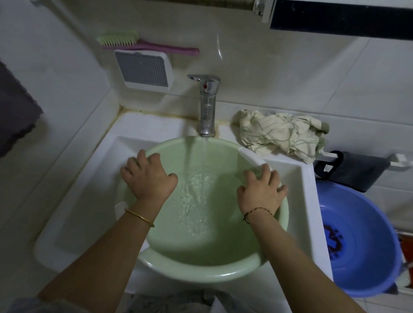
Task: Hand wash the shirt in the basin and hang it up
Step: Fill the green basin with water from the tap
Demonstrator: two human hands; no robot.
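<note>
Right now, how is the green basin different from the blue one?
The green basin sits in the white sink under the running tap with water in it; the blue basin sits lower, beside the sink, and looks dry. Both hands hold the green basin's rim; nobody touches the blue one. Both are round plastic.

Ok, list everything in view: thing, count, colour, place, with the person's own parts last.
green basin: 1, pale green, in the white sink, filling with water
sink: 1, white, against the tiled wall
tap: 1, chrome, behind the basin, running
shirt: 1, cream with green lines, crumpled on the sink ledge right of the tap
brush: 1, green bristles and pink handle, on the wall box
wall box: 1, white and grey, left of the tap
blue basin: 1, right of the sink, lower down
dark towel: 1, far left
left hand: on the basin's left rim
right hand: on the basin's right rim
</note>
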